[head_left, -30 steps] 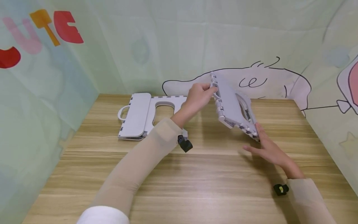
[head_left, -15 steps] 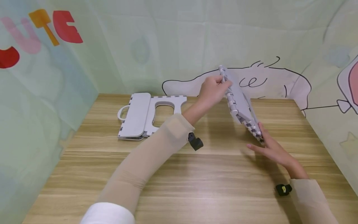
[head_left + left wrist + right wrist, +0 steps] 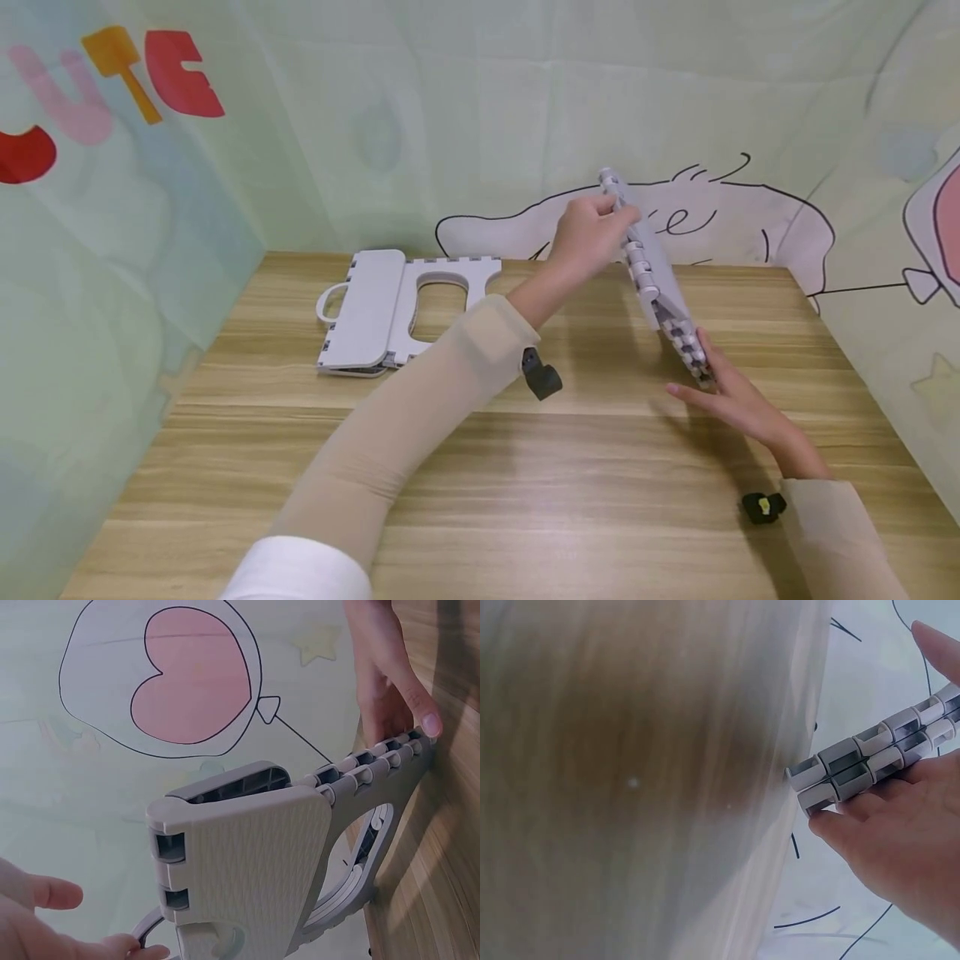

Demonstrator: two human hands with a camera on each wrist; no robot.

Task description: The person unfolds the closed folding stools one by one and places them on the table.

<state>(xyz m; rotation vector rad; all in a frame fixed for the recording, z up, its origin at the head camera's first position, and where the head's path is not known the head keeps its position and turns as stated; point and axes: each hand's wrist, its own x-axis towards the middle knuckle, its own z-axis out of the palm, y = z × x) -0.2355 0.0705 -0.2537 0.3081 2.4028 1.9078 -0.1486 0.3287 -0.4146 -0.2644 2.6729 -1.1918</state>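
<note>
A folded white and grey plastic folding stool (image 3: 662, 265) stands tilted on the right half of the table, its top end raised. My left hand (image 3: 588, 232) grips it at that raised end; in the left wrist view those fingers are at its carry handle (image 3: 148, 924). At the lower end, my right hand (image 3: 738, 407) has straight fingers laid against the far side, with the thumb held apart. The right wrist view shows the hinged edge (image 3: 855, 765) resting along that hand's fingers. A second folding stool (image 3: 367, 308) lies folded flat on the left.
The wood-grain table (image 3: 525, 500) runs up to a printed cloth backdrop (image 3: 450, 108) at the back and both sides. The flat stool's handle loop (image 3: 324, 302) sticks out to the left. My left forearm passes in front of that stool's near right corner.
My left hand has moved right and slightly up, tipping the stool steeper and closing its panels nearer together. My right hand has shifted slightly right. The other stool has stayed put.
</note>
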